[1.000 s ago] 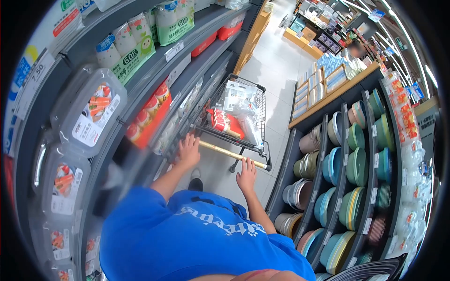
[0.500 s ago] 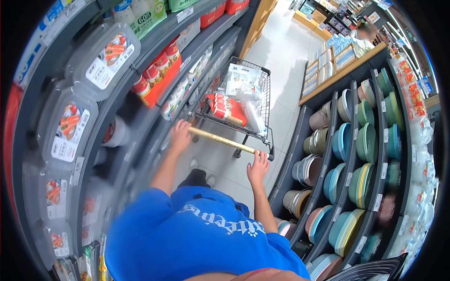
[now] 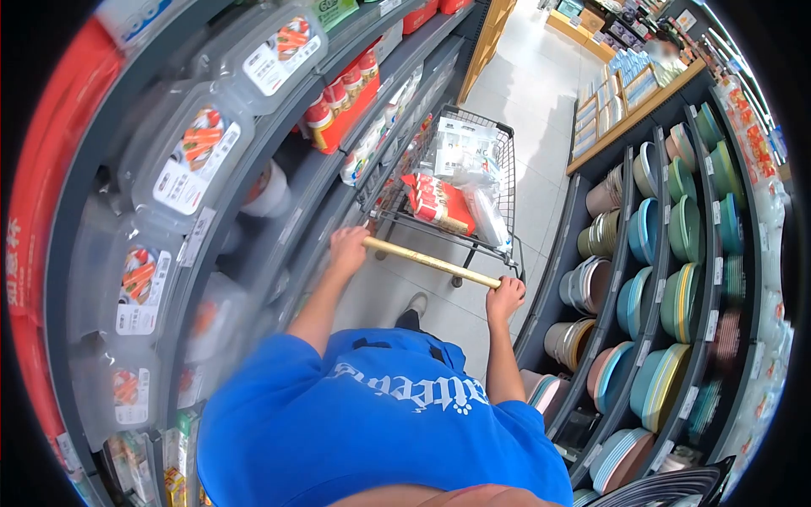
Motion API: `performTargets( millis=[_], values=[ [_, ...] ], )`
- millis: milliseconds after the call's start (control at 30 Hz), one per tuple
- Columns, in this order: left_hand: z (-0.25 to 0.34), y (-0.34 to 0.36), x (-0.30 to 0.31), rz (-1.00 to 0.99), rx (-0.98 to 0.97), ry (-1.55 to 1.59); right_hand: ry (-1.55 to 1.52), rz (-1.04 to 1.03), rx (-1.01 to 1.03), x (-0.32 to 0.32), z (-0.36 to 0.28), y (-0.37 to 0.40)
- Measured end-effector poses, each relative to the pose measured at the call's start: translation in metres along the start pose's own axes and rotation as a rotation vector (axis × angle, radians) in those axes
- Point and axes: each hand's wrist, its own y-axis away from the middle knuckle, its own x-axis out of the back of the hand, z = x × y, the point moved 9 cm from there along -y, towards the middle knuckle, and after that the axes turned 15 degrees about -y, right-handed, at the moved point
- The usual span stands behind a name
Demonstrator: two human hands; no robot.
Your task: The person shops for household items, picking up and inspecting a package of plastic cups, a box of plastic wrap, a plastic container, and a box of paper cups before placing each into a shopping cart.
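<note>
Standing in a narrow aisle between the tall grey shelf of clear plastic boxes (image 3: 253, 245) and the dark shelf of stacked coloured bowls (image 3: 627, 211), the person has the black wire shopping cart (image 3: 498, 169) just ahead of the body. The left hand (image 3: 348, 247) and the right hand (image 3: 505, 297) are each closed around one end of its pale wooden handle bar (image 3: 431, 263). A flat red packet (image 3: 439, 207) lies inside. The cart's left side is very near the grey shelf, so it could catch the edge and knock goods down.
</note>
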Motion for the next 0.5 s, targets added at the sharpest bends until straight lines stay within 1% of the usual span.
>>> performTargets(
  millis=[67,100,267,333,400,500],
  values=[
    [-0.003,0.024,0.002,-0.036,0.036,0.037,0.014,-0.003,-0.018,0.004,-0.002,0.023],
    [-0.004,0.037,0.002,-0.065,0.024,0.022,0.024,-0.006,-0.027,0.006,-0.003,0.035],
    [-0.002,0.099,0.029,-0.043,0.019,-0.082,0.043,-0.038,-0.071,0.019,-0.006,0.097],
    [-0.002,0.124,0.041,-0.020,0.031,-0.105,0.048,-0.099,-0.131,0.025,-0.006,0.122],
    [-0.001,0.152,0.055,-0.047,0.037,-0.099,0.061,-0.147,-0.160,0.033,-0.003,0.151],
    [-0.015,0.191,0.067,-0.042,0.039,-0.104,0.068,-0.292,-0.199,0.034,-0.005,0.193]
  ],
)
